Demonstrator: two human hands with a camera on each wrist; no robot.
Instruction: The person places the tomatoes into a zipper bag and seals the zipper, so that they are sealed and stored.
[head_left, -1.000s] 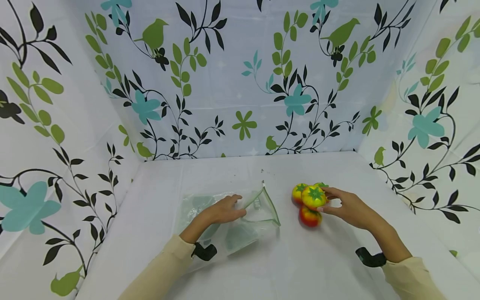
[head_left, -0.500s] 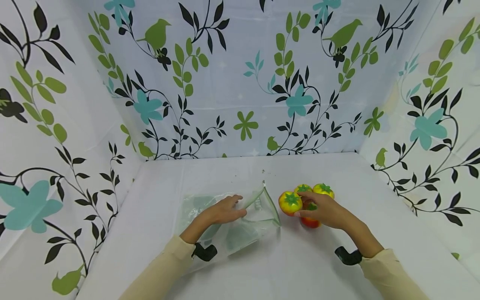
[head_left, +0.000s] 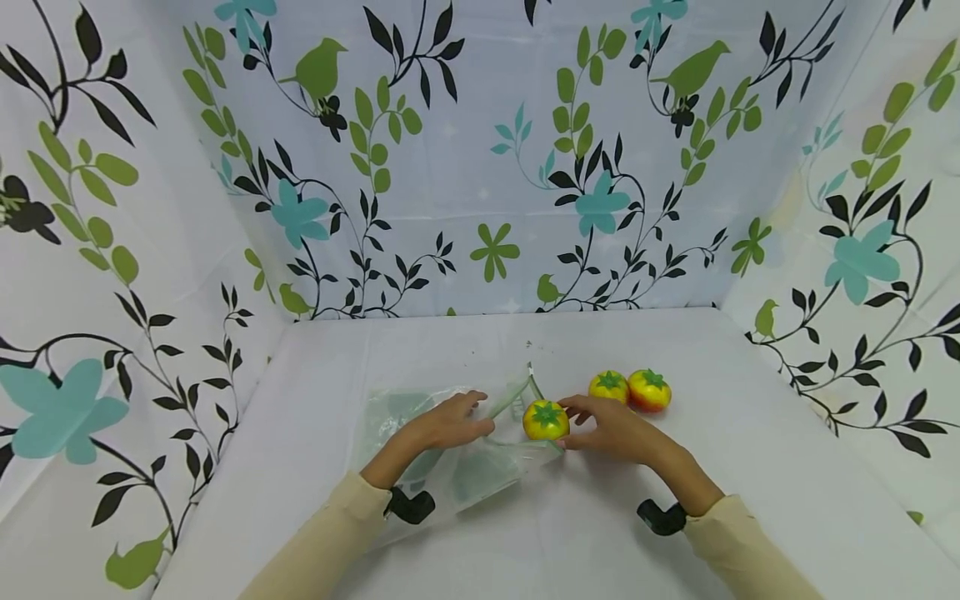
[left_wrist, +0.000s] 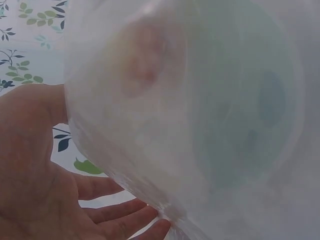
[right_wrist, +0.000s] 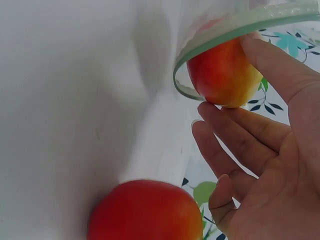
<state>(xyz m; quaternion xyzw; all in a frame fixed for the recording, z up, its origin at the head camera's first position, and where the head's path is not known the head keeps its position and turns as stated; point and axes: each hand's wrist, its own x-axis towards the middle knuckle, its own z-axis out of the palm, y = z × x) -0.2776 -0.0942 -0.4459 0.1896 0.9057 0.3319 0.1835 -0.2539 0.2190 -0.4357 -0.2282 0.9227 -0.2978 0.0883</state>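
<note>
While the right hand (head_left: 618, 432) pinches a red-and-yellow fruit (head_left: 546, 420) just to its left, partly inside the mouth of the clear bag (head_left: 483, 477), which opens toward that hand, the left hand (head_left: 448, 422), fingers loosely spread, touches the bag farther from the fruit.

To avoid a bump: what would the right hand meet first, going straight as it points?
Probably the plastic bag, at its open mouth, with the held fruit leading; exact depth is unclear.
</note>
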